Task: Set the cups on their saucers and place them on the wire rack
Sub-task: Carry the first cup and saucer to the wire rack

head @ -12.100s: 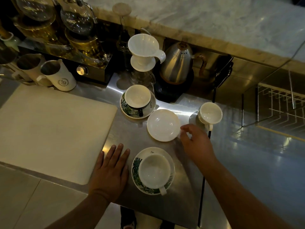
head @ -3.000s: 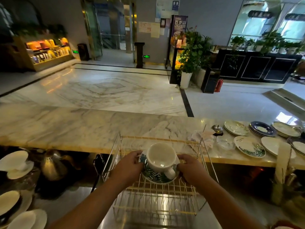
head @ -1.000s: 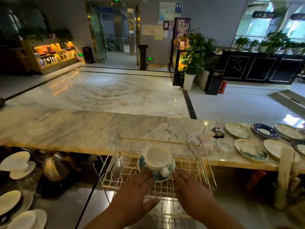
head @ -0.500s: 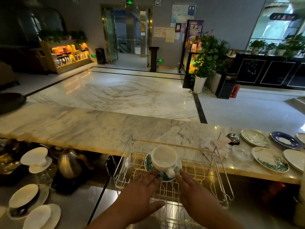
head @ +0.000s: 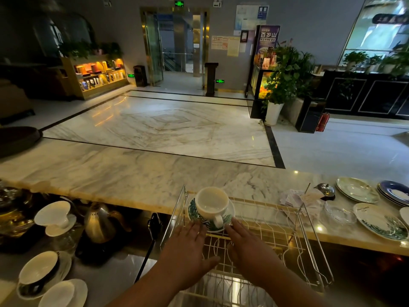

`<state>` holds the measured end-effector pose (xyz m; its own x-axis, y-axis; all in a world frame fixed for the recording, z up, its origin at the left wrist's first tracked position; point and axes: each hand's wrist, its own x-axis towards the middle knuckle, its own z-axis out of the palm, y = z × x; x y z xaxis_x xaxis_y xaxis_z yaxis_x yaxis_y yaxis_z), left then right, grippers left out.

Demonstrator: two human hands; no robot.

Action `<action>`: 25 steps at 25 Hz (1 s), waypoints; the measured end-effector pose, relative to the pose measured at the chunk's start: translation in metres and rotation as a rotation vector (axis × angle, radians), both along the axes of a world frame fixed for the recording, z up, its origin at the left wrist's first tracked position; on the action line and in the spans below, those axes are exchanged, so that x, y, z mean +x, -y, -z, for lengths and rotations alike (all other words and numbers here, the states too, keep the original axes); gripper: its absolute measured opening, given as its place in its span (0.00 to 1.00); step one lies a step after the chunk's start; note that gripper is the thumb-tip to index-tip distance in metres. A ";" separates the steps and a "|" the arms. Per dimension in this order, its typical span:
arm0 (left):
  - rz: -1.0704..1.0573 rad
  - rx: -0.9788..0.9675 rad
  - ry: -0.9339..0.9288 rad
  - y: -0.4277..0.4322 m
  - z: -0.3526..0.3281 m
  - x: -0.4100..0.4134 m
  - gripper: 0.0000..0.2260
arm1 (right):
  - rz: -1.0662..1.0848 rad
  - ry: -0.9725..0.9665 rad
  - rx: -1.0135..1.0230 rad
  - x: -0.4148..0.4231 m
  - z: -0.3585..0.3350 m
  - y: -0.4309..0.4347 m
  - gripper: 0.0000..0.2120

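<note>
A white cup stands on a green leaf-pattern saucer at the far left of the wire rack, handle toward me. My left hand and my right hand hover flat and open just in front of the saucer, fingertips near its rim, holding nothing. At the bottom left on the steel counter sit another cup on a saucer and a white cup on a plain saucer.
A steel kettle and a white dripper stand left of the rack under the marble ledge. Several plates, a glass dish and a bell lie on the ledge to the right.
Both hands have let go of the cup and saucer, which now rest on the rack. The hands drew back slightly and the view shifted left.
</note>
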<state>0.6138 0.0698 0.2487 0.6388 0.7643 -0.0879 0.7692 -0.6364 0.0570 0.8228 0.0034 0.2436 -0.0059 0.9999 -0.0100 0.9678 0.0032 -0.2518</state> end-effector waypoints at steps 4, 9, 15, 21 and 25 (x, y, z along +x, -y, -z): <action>-0.011 0.020 -0.008 -0.015 0.002 0.001 0.46 | -0.002 0.010 -0.007 -0.003 -0.001 -0.017 0.29; -0.011 0.037 0.027 -0.029 0.008 0.001 0.47 | 0.029 0.002 -0.044 -0.004 -0.003 -0.029 0.30; -0.010 0.046 0.054 -0.032 0.014 0.000 0.47 | 0.042 0.013 -0.072 -0.003 -0.001 -0.029 0.32; -0.012 0.079 0.034 -0.015 0.008 -0.005 0.45 | 0.018 0.077 -0.052 -0.002 -0.012 -0.007 0.34; 0.001 0.079 0.088 0.012 -0.004 -0.009 0.44 | -0.012 0.079 -0.045 -0.004 -0.022 0.029 0.39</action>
<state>0.6044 0.0575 0.2525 0.6421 0.7661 0.0291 0.7629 -0.6422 0.0740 0.8191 -0.0254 0.2657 -0.0156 0.9983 -0.0561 0.9847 0.0056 -0.1744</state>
